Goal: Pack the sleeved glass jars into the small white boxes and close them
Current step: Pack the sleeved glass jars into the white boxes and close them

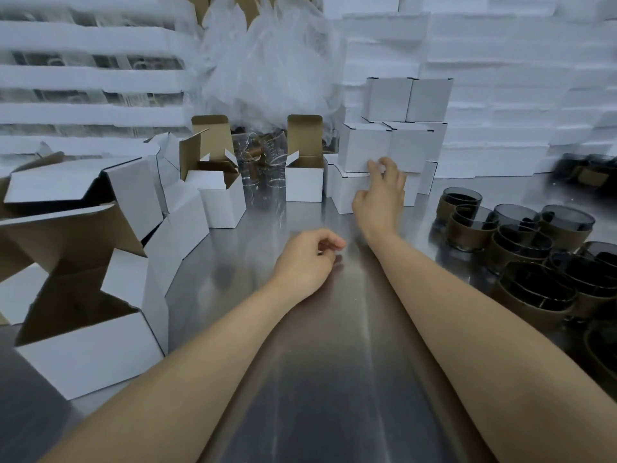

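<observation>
Shiny metal table (310,329): right hand (380,192) touches stacked closed boxes (387,148), grasping nothing; left hand (307,259) loosely curled, empty. Sleeved jars (521,248) wait rightward, probably heavy, breakable; grab the cardboard sleeve.

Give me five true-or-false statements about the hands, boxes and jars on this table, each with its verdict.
1. The right hand touches the stack of closed white boxes. True.
2. The left hand holds a jar. False: it holds nothing, over the bare metal table.
3. The sleeved jars stand on the right side. True.
4. Every white box is closed. False: the open boxes fill the left side.
5. A sleeved jar sits between the two hands. False: only bare table there.
</observation>
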Available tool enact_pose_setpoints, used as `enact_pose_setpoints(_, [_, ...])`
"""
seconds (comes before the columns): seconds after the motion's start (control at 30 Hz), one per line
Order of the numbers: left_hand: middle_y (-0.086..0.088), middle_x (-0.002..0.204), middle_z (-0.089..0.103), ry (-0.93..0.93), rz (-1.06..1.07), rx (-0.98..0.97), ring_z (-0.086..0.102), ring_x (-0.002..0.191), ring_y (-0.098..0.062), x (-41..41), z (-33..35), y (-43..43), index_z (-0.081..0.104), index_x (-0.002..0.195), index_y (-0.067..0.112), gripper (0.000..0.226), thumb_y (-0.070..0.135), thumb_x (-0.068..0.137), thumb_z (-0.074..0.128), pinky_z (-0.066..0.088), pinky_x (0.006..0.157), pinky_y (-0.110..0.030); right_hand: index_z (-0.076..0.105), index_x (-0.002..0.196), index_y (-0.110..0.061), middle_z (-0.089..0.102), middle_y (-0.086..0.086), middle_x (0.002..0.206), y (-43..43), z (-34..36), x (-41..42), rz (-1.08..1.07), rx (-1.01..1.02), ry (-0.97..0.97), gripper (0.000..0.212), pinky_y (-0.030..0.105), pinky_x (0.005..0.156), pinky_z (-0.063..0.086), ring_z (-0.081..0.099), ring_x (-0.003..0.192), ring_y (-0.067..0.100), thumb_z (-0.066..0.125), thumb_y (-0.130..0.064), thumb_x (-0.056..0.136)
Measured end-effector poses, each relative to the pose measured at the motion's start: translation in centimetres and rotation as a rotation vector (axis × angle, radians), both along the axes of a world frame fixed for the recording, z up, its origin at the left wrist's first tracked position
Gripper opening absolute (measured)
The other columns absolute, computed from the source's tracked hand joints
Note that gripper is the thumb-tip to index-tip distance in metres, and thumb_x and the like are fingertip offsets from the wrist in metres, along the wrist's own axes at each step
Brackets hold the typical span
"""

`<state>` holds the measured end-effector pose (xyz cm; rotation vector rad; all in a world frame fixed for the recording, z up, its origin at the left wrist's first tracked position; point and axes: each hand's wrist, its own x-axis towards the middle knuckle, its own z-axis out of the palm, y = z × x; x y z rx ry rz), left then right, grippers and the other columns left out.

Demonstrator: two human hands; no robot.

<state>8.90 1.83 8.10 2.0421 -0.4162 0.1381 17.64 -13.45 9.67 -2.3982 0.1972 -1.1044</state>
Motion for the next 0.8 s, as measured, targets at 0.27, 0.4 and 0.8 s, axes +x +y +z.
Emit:
enact_pose_setpoints(0.27, [0.007, 0.091, 0.068, 0.000, 0.010, 0.026, 0.061, 0.076, 0.007, -0.3, 0.2, 0.0, 0.063, 0.079, 0.031, 0.035, 0.001, 0.092, 0.050, 0.049, 0.087, -0.023, 0.046, 0.137, -0.012, 0.025, 0.009, 0.154, 0.5, -0.2, 0.6, 0.015, -0.143, 0.100, 0.055, 0.037, 0.109, 0.024, 0.022, 0.141, 0.027, 0.051, -0.008, 0.083])
enact_pose_setpoints(0.4, [0.010, 0.090, 0.067, 0.009, 0.015, 0.042, 0.061, 0.079, 0.005, -0.5, 0.4, 0.0, 0.063, 0.080, 0.031, 0.034, 0.001, 0.091, 0.051, 0.049, 0.093, -0.030, 0.038, 0.142, -0.015, 0.013, 0.013, 0.158, 0.8, 0.0, 0.4, -0.001, -0.100, 0.090, 0.063, 0.039, 0.113, 0.022, 0.016, 0.145, 0.030, 0.050, -0.005, 0.081])
enact_pose_setpoints(0.8, [0.015, 0.086, 0.066, 0.006, 0.016, 0.083, 0.063, 0.084, 0.001, -0.7, 0.4, -0.1, 0.062, 0.078, 0.034, 0.034, 0.004, 0.089, 0.052, 0.050, 0.088, -0.027, 0.016, 0.154, -0.029, 0.003, 0.015, 0.161, 1.5, 0.1, 1.1, -0.062, -0.307, 0.069, 0.075, 0.048, 0.106, 0.031, 0.025, 0.138, 0.043, 0.044, -0.021, 0.084])
